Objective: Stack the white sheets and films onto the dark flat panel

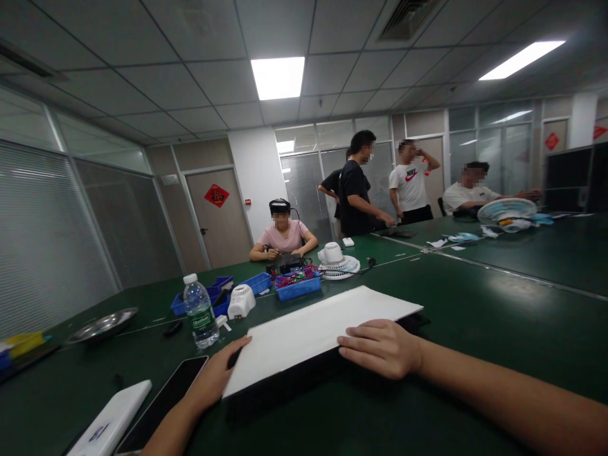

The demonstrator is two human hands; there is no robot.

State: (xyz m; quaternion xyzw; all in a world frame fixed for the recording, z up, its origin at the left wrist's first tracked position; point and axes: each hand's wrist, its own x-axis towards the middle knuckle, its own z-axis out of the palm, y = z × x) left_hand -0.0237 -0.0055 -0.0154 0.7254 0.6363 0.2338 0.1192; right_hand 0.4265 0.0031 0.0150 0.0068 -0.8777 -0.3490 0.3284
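Note:
A large white sheet (327, 329) lies tilted in front of me, with something black showing under its near and right edges. My left hand (221, 367) is at the sheet's left edge, its fingers closed around that side; the thumb is not clearly visible. On top of the near edge, toward the right, rests my right hand (380, 348), with its fingers lying flat and close together. A dark phone (166, 402) lies beside my left forearm, and a white flat device (111, 418) is left of it.
Beyond the sheet stand a water bottle (201, 316), a white fan housing (242, 301), a blue bin (298, 288) of wires and white fan parts (339, 266). A metal dish (102, 325) is at left. A person (285, 237) sits opposite; several others are behind.

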